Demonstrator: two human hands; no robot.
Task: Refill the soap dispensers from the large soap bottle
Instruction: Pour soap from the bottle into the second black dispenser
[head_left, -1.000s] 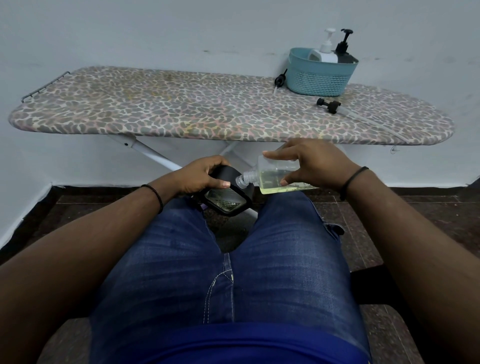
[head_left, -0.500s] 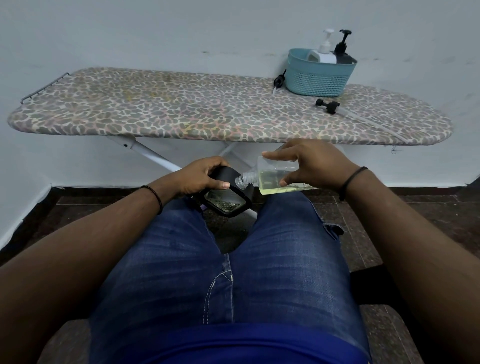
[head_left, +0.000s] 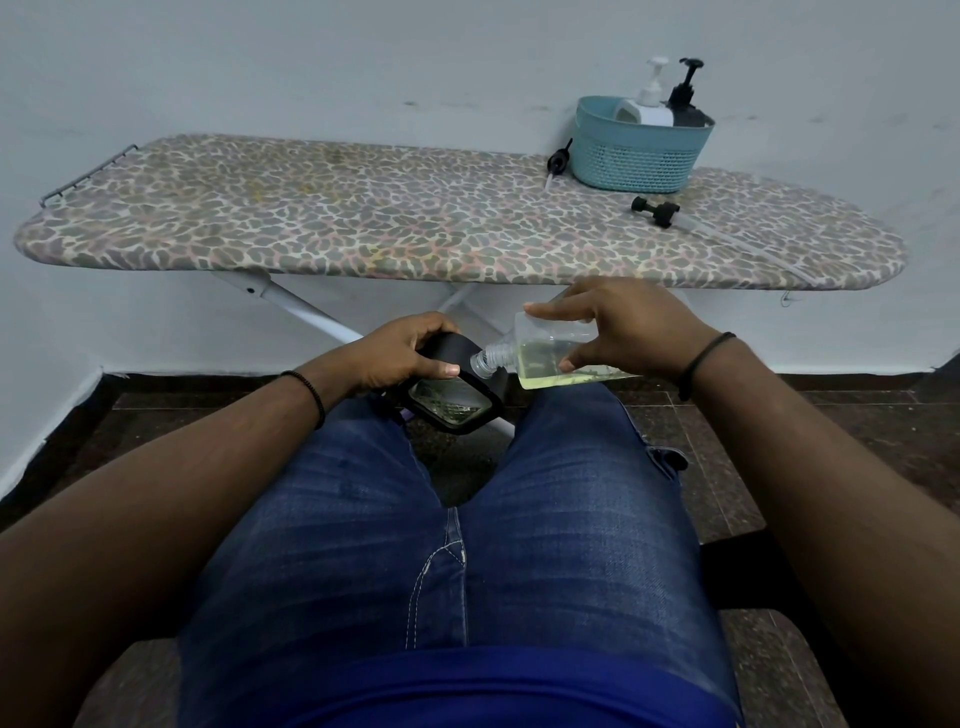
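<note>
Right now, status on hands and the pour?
Left hand grips black dispenser. Right hand holds clear soap bottle tipped, neck at dispenser's top. Nothing in the way.

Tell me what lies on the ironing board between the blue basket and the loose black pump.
Nothing: in the head view, bare patterned cover separates the blue basket from the loose black pump.

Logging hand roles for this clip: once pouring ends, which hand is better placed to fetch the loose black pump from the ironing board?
Probably the right hand: the black pump lies on the ironing board directly beyond it. It must first put down the clear bottle; the left hand grips the black dispenser.
</note>
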